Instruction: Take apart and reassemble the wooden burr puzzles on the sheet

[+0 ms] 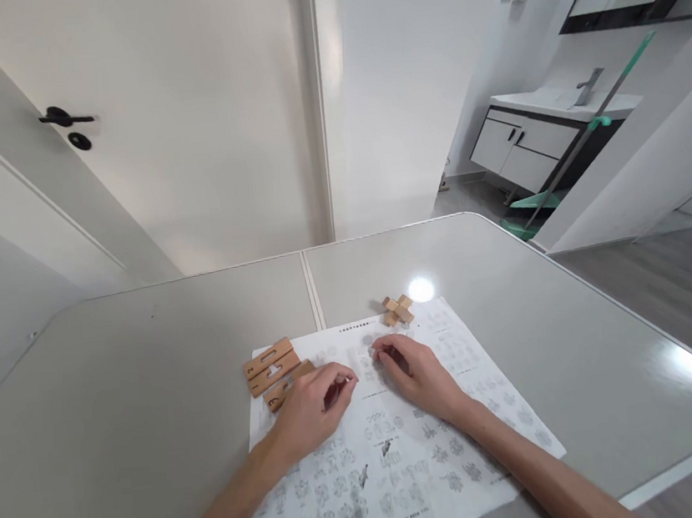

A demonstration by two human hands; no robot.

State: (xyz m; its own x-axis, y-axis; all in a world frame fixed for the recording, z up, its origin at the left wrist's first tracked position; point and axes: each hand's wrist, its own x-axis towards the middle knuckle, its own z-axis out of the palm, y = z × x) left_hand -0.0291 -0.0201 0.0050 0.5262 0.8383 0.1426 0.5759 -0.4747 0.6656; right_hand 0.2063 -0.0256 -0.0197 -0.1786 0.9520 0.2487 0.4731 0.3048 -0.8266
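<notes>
The left forearm (pixel 241 503) and right forearm (pixel 525 455), both bare, slant inward. The left hand (pixel 314 403) and right hand (pixel 420 372) are apart, fingers curled toward thumbs (whether the tips meet is hard to tell), the right slightly farther forward.

Wooden plates (pixel 261 380): warm reddish brown, with dark numerals
Wooden cross (pixel 398 310): paler honey tan, with darker brown faces
Paper sheet (pixel 439 500): white, patterned with rows of small grey drawings, black lines of print and a few dark grey smudges
Counter (pixel 165 382): plain grey, edged in white
Door (pixel 191 127): plain off-white
Door handle (pixel 67 118): black
Sink cabinet (pixel 525 145): white, trimmed in black
Dustpan (pixel 534 202): mint green
Floor (pixel 601 278): grey, wood-grained
</notes>
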